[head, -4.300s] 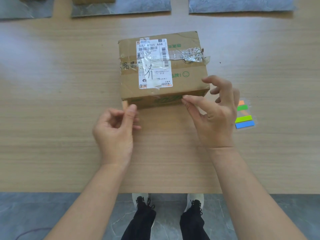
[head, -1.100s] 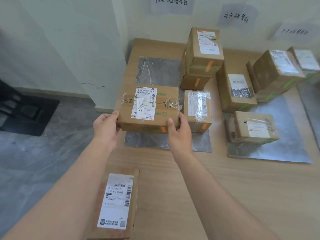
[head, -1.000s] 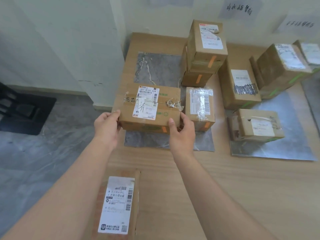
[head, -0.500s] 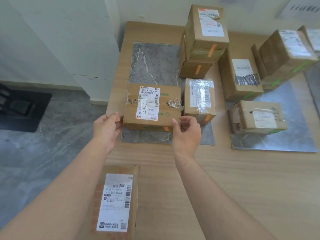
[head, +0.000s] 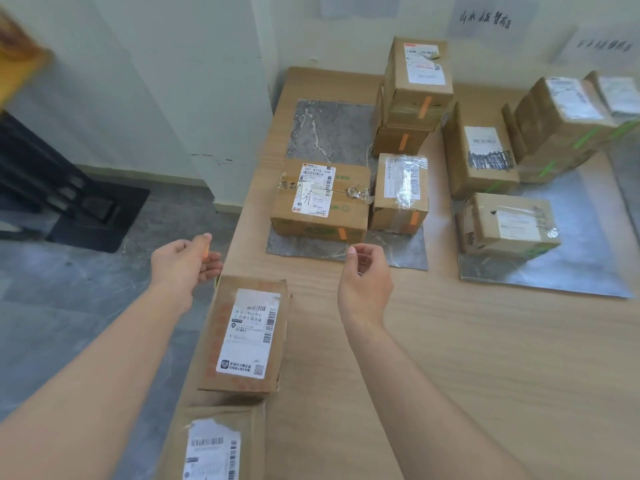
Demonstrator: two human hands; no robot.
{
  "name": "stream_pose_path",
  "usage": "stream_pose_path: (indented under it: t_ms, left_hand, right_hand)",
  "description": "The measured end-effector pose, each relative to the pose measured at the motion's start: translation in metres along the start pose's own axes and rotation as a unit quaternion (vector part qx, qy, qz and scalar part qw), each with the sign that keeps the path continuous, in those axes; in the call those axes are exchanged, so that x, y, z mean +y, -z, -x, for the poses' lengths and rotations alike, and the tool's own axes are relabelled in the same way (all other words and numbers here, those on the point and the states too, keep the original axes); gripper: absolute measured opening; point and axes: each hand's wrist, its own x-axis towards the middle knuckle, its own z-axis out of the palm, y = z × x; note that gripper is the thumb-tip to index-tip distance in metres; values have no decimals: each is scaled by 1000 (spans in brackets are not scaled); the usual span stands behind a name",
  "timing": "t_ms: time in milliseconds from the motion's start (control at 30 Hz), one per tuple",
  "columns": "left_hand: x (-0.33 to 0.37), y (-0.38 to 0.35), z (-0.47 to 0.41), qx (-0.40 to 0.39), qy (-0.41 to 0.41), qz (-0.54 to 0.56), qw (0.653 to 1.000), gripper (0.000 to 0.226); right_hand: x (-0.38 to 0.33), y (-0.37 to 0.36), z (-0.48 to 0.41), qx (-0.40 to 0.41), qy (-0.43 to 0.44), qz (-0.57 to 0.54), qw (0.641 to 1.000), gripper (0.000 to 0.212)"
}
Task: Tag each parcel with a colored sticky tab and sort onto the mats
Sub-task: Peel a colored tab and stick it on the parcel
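My left grip is hovering off the table's left edge, pinching a small orange strip. The tagged parcel is sitting on the grey mat, its orange tab facing me. My right grip is hanging just before it, fingers loosely curled, holding nothing. A taped parcel is standing just beside.

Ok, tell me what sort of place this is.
Likely a parcel sorting or pickup point: taped cardboard parcels with shipping labels, grey marbled mats laid on a wooden table, and handwritten paper signs on the wall above them.
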Motion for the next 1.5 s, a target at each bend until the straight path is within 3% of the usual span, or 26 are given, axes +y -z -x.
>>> stream_pose_path:
  t_ms: [267, 433, 567, 767, 933, 1200, 1500]
  left_hand:
    - [-52, 74, 38, 13, -11, 13, 1000, 12]
    - [-86, 90, 42, -77, 61, -1, 995, 27]
    - [-104, 90, 43, -137, 78, -7, 987, 28]
    - [-122, 88, 51, -182, 50, -5, 982, 23]
    - [-129, 81, 63, -220, 24, -32, 975, 30]
    - [-108, 49, 90, -244, -127, -173, 946, 30]
    - [-100, -25, 171, -276, -201, -190, 921, 23]
  right_hand:
    - [15, 6, 72, -114, -12, 20, 993, 12]
    - [29, -6, 116, -176, -42, 71, 981, 32]
    - [43, -19, 142, -216, -63, 57, 973, 27]
    - [57, -25, 163, -224, -83, 4, 971, 13]
    - [52, -11, 167, -190, -69, -14, 979, 21]
    - [42, 38, 165, -147, -42, -48, 987, 21]
    - [51, 132, 154, -62, -28, -72, 995, 34]
